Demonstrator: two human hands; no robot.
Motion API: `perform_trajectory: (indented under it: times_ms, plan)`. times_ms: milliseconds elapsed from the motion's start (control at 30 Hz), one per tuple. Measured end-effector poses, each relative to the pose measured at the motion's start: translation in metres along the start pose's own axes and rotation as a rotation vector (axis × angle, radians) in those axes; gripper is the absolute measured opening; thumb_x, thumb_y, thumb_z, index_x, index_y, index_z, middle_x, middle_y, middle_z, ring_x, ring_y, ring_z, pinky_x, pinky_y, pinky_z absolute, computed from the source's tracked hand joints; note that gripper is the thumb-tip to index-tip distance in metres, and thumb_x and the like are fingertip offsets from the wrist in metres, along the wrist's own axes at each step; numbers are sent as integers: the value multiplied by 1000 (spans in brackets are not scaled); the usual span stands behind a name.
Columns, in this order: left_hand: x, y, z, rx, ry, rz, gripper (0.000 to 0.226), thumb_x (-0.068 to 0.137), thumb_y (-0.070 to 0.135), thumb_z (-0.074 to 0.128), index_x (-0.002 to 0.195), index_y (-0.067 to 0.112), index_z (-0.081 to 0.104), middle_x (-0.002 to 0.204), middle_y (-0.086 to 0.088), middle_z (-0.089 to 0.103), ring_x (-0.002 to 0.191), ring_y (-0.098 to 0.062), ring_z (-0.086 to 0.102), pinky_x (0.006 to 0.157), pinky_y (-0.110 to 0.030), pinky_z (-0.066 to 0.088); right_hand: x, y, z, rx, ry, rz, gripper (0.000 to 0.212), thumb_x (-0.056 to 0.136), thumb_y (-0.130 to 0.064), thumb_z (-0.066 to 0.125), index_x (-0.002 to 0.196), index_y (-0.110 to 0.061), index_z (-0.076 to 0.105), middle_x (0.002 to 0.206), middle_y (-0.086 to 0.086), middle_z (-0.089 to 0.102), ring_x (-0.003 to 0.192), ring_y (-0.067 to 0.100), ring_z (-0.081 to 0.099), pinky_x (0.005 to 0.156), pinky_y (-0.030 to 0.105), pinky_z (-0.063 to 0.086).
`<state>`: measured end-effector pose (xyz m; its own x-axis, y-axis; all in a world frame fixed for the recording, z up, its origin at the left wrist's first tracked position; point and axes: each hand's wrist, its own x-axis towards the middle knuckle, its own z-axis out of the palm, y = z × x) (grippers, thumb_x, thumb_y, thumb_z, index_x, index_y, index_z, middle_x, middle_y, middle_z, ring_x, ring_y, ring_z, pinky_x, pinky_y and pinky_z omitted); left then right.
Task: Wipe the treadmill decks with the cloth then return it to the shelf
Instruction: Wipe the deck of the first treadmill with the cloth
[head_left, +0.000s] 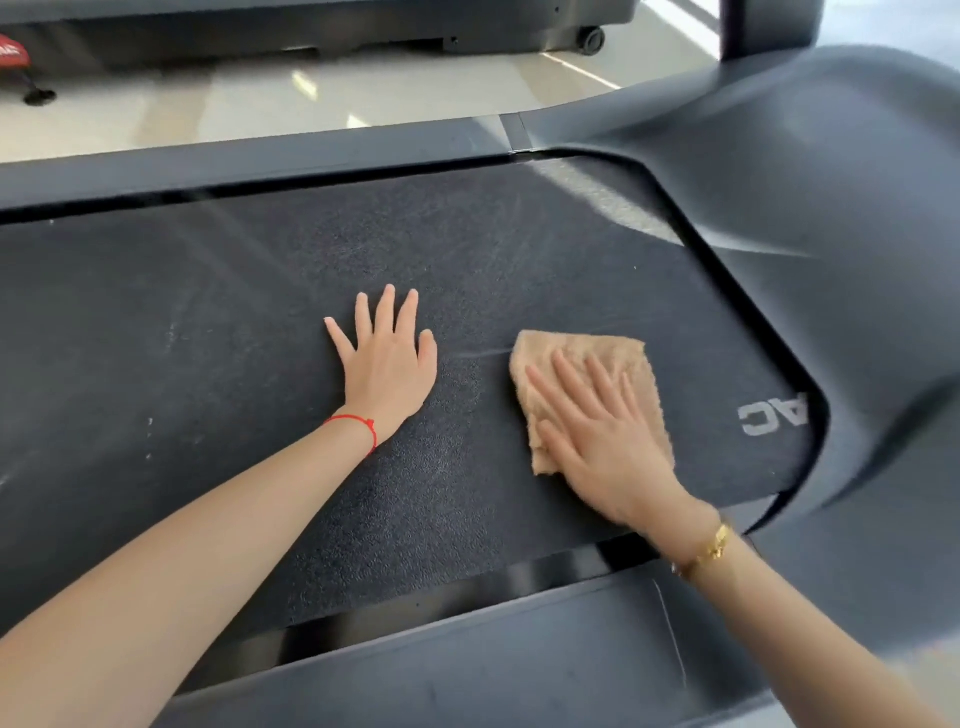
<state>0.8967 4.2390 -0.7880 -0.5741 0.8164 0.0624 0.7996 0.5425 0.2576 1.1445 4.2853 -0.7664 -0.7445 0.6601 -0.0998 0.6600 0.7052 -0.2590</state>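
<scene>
The cloth (589, 387) lies on the treadmill deck (260, 312) at about four o'clock, pressed flat under the right hand (602, 441) with straight fingers, the left hand (387, 364) resting open beside it, so wiping looks underway, shelving undone.

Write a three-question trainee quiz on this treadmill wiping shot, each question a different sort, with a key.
1. True or false: the right hand presses the tan cloth flat on the treadmill belt.
2. Which wrist wears the red string bracelet? A) left B) right C) neither
3. Fill in: the left hand lies with fingers spread, resting directly on the ____.

Key
1. True; the fingers lie straight on the cloth.
2. A; the right wrist carries a gold bracelet.
3. Belt; this hand holds nothing.
</scene>
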Motion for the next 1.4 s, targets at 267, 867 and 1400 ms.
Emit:
perform_trajectory:
  times_ms: [267,867,1400]
  plan:
    - [7,49,12,-8,-24,97,55,104,36,27,157,24,19,165,-2,13,152,-27,3,117,-65,-3,-51,40,-3,13,97,217,52,100,-51,22,151,-46,12,163,-13,1,151,21,-8,122,43,-4]
    - [46,65,22,19,-6,77,57,103,36,29,157,23,17,165,-1,12,152,-25,4,118,-63,-1,160,125,-45,-29,100,269,53,103,-48,17,154,-37,11,164,-5,3,151,25,-2,121,46,-4]
    - [52,63,34,115,41,79,65,95,42,11,158,24,12,166,0,9,153,-26,4,117,-65,6,344,87,-55,-67,4,24,55,103,-46,17,155,-33,8,164,-1,3,150,30,-2,120,45,-4]
